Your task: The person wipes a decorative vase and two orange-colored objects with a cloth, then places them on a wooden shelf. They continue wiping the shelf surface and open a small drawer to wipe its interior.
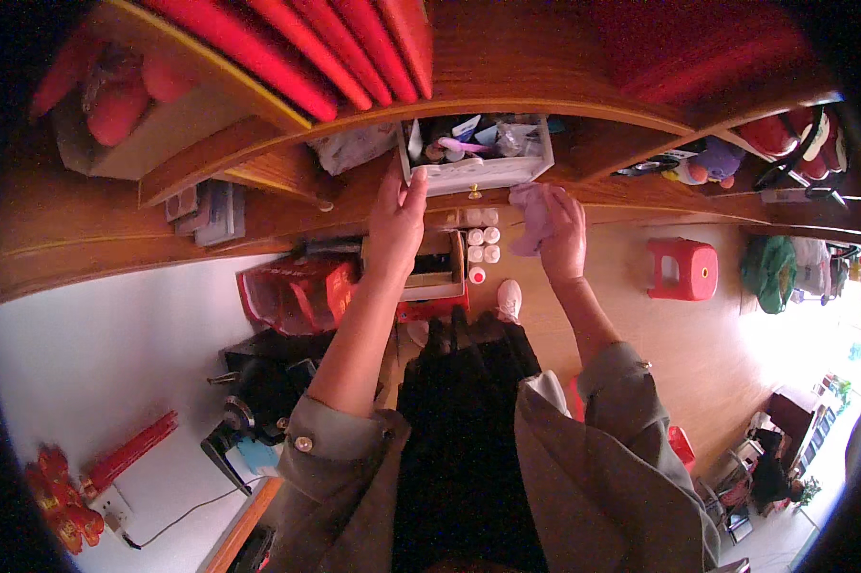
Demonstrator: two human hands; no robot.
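A white storage box (473, 175) with a small gold knob stands on a wooden shelf in front of me. Small items fill it, among them a pink-handled object (462, 145) and a clear plastic bag (520, 140). My left hand (398, 222) grips the box's left front corner, thumb on the front and fingers along the side, partly hidden. In my right hand (565, 233) is a crumpled purple cloth (530, 218), held at the shelf's front edge just right of the box.
Red folders or books (330, 57) fill the shelf above. Left of the box lies a plastic-wrapped packet (355, 147). Below are several white bottles (483, 243), an open carton (430, 290) and a red bag (301, 294). A red plastic stool (682, 268) stands on the floor to the right.
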